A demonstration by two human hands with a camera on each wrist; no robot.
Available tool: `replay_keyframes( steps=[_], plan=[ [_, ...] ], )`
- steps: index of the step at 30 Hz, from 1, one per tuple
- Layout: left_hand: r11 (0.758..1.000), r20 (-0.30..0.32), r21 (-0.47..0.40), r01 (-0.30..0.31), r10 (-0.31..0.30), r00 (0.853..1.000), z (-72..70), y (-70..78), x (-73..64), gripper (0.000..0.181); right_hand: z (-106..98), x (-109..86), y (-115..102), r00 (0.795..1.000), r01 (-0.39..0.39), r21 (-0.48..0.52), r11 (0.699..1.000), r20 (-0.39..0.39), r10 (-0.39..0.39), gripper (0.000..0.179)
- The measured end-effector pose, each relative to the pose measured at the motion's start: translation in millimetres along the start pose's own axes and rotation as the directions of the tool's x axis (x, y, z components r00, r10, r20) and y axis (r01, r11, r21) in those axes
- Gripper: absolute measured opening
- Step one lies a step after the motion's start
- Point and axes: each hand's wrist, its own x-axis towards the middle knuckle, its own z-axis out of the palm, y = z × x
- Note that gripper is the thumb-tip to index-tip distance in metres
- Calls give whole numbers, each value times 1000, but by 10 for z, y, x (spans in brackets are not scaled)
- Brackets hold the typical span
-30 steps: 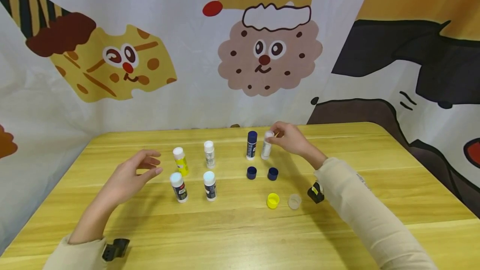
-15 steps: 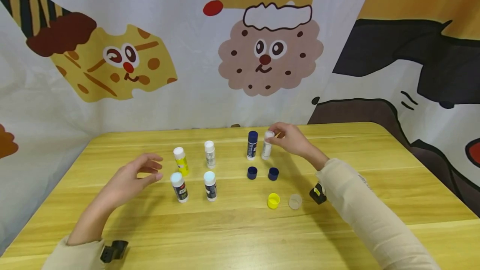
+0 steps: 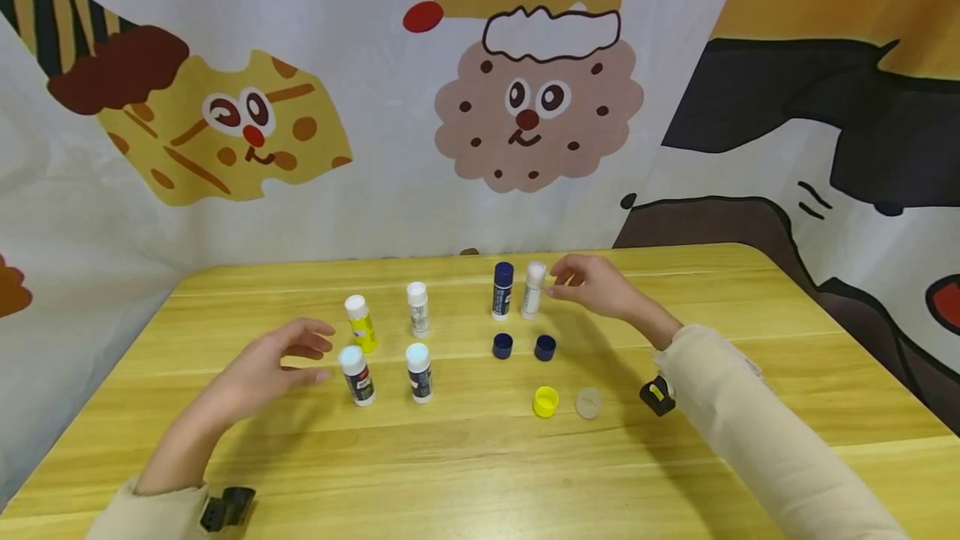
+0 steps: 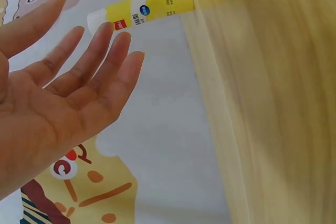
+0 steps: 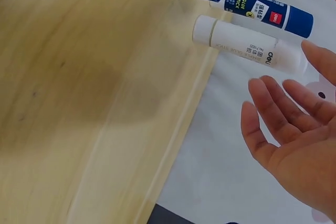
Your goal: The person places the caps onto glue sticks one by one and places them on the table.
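1. Head view: on the wooden worktop (image 3: pixel 480 473), the right hand (image 3: pixel 600 286) was just beside the white capped stick (image 3: pixel 532 290), its fingers bent loosely and holding nothing. That stick stood upright at the back, next to the navy-capped stick (image 3: pixel 502 292). In front of this pair lay two navy caps (image 3: pixel 502 346), and nearer the person, a yellow cap (image 3: pixel 546 402) beside a clear cap (image 3: pixel 588 403). The left hand (image 3: pixel 273 361) hovered with relaxed fingers, gripping nothing, left of four upright sticks: the yellow stick (image 3: pixel 361 325) and the slim white stick (image 3: pixel 418 309) behind, with two dark-labelled sticks (image 3: pixel 357 376) in front. A printed cloth (image 3: pixel 397 190) (a smiling biscuit and a wedge of cheese among its figures) hung behind.

2. Left wrist view: the left hand was palm up to the camera, its fingers spread and slightly bent, with nothing between them. The yellow stick showed past the fingertips, its end white; part of a dark blue label was cut off at the top edge.

3. Right wrist view: the right hand's thumb and fingers stood apart near the top end of the white capped stick, unclasped. The navy-capped stick was alongside, and one navy cap loomed closer to the camera.
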Motion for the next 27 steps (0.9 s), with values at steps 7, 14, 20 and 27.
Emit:
replay_keyframes(
  steps=[7,14,20,27],
  plan=[
    [999,47,-32,11,-9,999,43,6,10,49,-17,-95,68,994,48,44,998,95,-52,30],
    [997,81,-65,38,-33,996,79,9,18,51,17,-172,156,977,53,113,992,199,-75,32],
    [998,86,-54,29,-24,996,89,12,23,50,85,-211,254,954,81,162,984,274,-124,30],
    [999,104,-38,15,-11,994,98,21,31,45,156,-228,300,921,79,232,969,355,-160,37]
  ],
)
